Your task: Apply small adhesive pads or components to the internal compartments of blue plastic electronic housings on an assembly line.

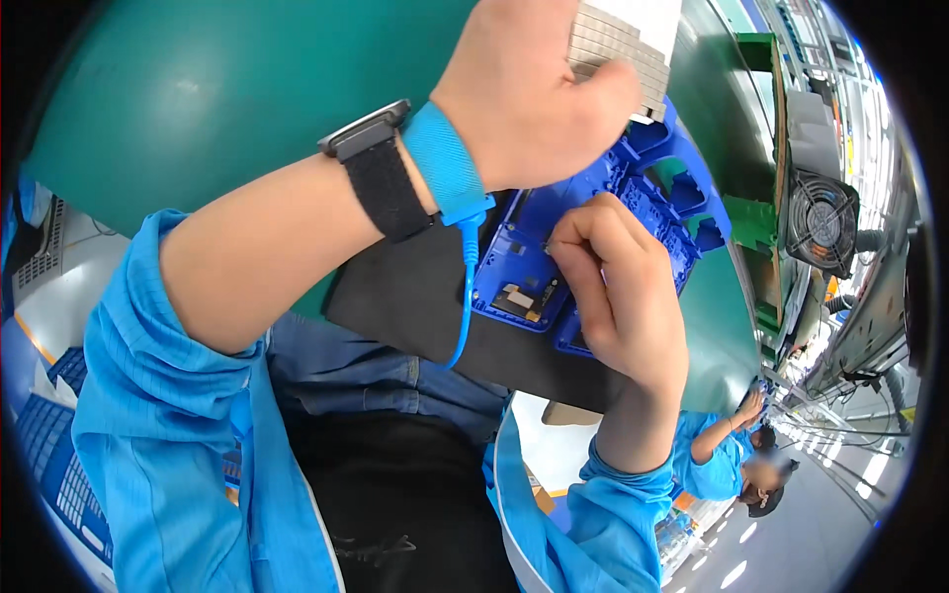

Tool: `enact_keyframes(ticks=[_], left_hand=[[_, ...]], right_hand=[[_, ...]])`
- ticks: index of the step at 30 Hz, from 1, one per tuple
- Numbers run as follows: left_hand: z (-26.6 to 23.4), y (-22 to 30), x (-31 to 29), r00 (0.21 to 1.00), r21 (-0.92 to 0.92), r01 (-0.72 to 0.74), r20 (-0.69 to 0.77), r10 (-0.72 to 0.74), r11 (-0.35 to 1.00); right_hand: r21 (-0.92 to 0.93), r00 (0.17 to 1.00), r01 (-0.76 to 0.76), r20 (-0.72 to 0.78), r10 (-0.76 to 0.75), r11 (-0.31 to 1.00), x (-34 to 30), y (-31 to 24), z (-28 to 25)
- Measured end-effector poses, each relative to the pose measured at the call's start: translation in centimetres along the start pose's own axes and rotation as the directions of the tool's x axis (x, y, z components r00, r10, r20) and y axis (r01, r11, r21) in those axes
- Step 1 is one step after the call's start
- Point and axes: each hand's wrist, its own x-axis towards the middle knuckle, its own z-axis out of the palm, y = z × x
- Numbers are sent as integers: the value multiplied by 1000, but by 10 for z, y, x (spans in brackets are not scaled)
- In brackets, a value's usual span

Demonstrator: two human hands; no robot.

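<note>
My left hand (pixel 539 99), wearing a black watch (pixel 371 148) and a blue corded wrist strap (pixel 445 163), is closed at a sheet of grey strips on white backing (pixel 618 49). Its thumb lies across the strips, while the other fingers are cut off by the upper edge. Below it, a blue plastic housing (pixel 514 257) with screw posts and a small circuit part rests on a black mat (pixel 415 301). My right hand (pixel 628 296) is over the housing, thumb and forefinger pinched together near its inner edge. Anything between those fingertips is too small to make out.
A green work surface (pixel 217 89) extends to the left and behind the mat. On the right are a green-edged shelf (pixel 766 198) and a black fan (pixel 823 222). Another person in blue (pixel 717 460) is at the lower right. Blue crates (pixel 59 445) stand at the lower left.
</note>
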Motion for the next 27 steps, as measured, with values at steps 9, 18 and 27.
enact_keyframes(ticks=[9, 18, 27], left_hand=[[-1, 39, 7, 971, 453, 128, 122, -204, 882], [4, 49, 9, 960, 624, 92, 150, -235, 776], [-1, 57, 13, 946, 640, 128, 152, -288, 757]], right_hand=[[-175, 997, 10, 82, 5, 985, 9, -3, 10], [-160, 992, -34, 114, 52, 986, 12, -8, 6], [-173, 987, -61, 135, 85, 983, 16, -14, 6]])
